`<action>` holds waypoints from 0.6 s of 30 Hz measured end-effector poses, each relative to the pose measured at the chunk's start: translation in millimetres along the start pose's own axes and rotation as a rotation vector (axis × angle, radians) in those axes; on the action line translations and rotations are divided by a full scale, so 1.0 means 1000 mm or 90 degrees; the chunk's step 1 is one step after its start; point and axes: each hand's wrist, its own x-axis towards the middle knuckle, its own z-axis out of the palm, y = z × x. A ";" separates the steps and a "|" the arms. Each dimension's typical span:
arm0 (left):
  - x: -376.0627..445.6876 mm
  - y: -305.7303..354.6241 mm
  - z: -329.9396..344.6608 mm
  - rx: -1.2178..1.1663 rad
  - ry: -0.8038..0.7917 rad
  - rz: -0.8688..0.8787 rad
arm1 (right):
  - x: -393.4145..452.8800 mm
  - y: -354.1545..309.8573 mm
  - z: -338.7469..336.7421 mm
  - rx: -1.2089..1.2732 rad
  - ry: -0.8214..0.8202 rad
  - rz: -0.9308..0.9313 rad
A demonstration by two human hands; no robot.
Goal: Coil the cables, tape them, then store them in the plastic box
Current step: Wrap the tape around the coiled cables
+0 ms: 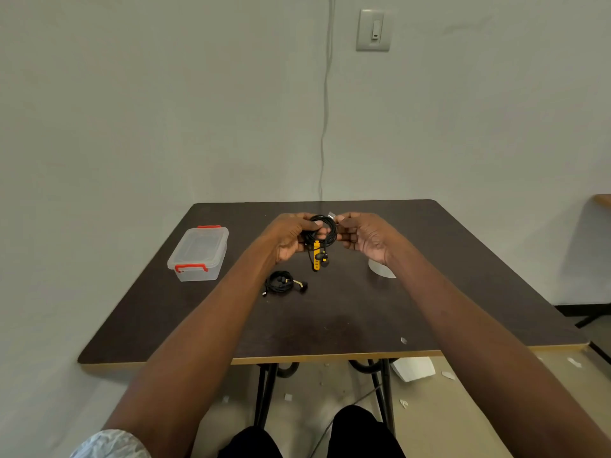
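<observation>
Both hands raised above the far middle of the dark worktop (pixel 330 319); left hand (pixel 291 238) has its grip curled round a black coiled cable (pixel 325 231), fingers wrapped through the loop; a yellow-and-black inline piece (pixel 316 257) and earbud ends hang down from the coil, clear of the worktop. Right hand (pixel 362 238) sits just beside the coil on its right; thumb and forefinger pinch a small pale strip of tape (pixel 331 214) at the coil's top edge; remaining fingers curled loosely.

Second black coiled cable (pixel 281 283) lies on the worktop nearer the person, below the left hand, earbud ends trailing to its right; whether it is taped cannot be told.

Clear plastic box (pixel 198 254) with red latches stands on the worktop's left side, well apart from both cables; lid on; interior looks see-through with nothing visible inside.

Pale roll of tape (pixel 380 271) partly hidden behind the right wrist, resting on the worktop; small pale scrap (pixel 403 340) near the front right edge.

Wall switch (pixel 374 30) and a thin cord (pixel 325 104) on the wall behind; paper scraps on the floor (pixel 463 408).
</observation>
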 end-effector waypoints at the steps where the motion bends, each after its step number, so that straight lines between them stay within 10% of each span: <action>1: 0.001 -0.001 0.001 -0.002 0.007 0.004 | 0.000 0.001 0.000 -0.005 -0.003 -0.002; 18: 0.001 -0.002 -0.003 -0.014 -0.034 -0.003 | 0.004 -0.004 0.011 -0.051 0.116 -0.052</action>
